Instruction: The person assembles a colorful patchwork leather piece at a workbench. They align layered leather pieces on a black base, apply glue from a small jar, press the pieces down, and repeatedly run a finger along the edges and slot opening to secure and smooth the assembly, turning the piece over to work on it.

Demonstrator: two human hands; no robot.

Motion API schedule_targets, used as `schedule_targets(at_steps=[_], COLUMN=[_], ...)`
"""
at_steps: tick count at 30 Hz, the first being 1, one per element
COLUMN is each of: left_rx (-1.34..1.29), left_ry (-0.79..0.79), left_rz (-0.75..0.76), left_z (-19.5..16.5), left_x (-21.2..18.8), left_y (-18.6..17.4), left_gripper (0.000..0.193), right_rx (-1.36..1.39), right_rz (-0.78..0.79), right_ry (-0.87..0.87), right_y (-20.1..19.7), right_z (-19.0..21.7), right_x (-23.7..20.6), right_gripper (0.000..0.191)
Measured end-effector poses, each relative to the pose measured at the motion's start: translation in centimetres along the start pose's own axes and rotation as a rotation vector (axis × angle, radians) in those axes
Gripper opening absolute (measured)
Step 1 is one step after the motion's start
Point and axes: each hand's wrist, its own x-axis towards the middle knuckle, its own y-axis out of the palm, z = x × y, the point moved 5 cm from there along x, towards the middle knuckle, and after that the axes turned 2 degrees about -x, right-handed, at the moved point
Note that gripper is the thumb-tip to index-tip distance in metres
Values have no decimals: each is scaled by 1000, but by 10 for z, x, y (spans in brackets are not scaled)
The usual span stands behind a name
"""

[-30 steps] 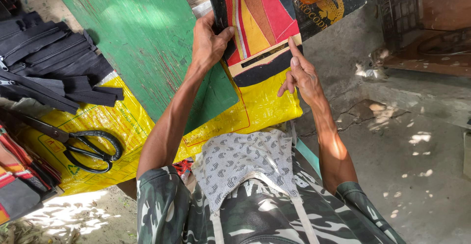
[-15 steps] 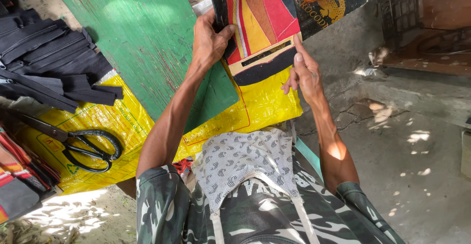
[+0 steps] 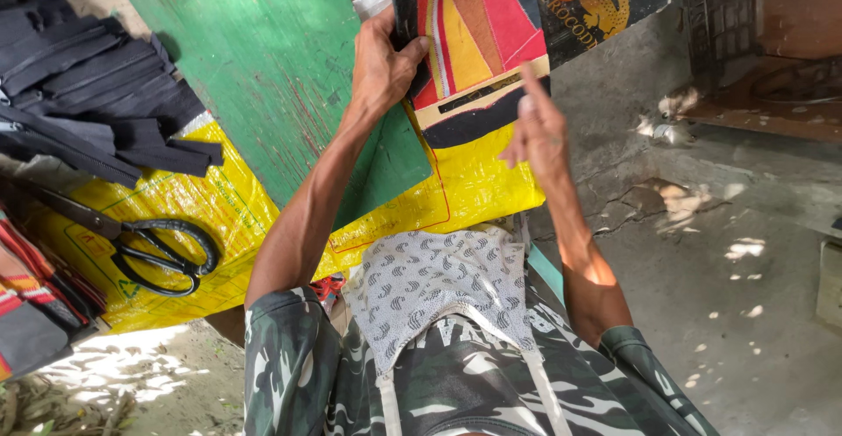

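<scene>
In the upper middle of the frame lies the wide green painted wooden board (image 3: 263, 67), and under it, from the lower left to the centre, the yellow woven plastic sack (image 3: 219, 217) is spread as a work surface. At the upper left a pile of black fabric strips (image 3: 96, 94) rests partly on the sack, and at the left edge a stack of red and striped cloth pieces (image 3: 26, 296) sits near the ground. The thing in hand is the stiff printed sheet in red, orange, yellow and black (image 3: 482, 41), at the top centre of the frame, above the far edge of the sack. The left hand (image 3: 386, 63) grips its left edge, the thumb on the printed face and the fingers closed behind it. The right hand (image 3: 539, 129) touches the lower edge near the black band; its index finger points up against the sheet, but I cannot tell if the other fingers pinch the edge or only lean on it. In my judgement the sheet may slip or bend, because only one hand holds it firmly and much of it extends unsupported toward the upper right. The large black-handled scissors (image 3: 149, 247) lie open-looped at the lower left on the sack, well apart from both hands; a reach there without looking could meet the blades.
</scene>
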Motion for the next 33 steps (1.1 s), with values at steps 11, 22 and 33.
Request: schedule_targets(at_steps=[11, 22, 33], left_rx=[34, 18, 36], left_ry=[28, 34, 2], left_rz=[-8, -19, -24], left_z=[-1, 1, 4], left_x=[0, -1, -1], left_y=[0, 0, 0], left_gripper=[33, 31, 32], right_rx=[-717, -714, -902], right_rz=[96, 41, 90], right_ry=[-297, -359, -407], right_y=[68, 64, 67], right_z=[13, 27, 43], right_x=[-19, -18, -24], right_gripper=[54, 48, 51])
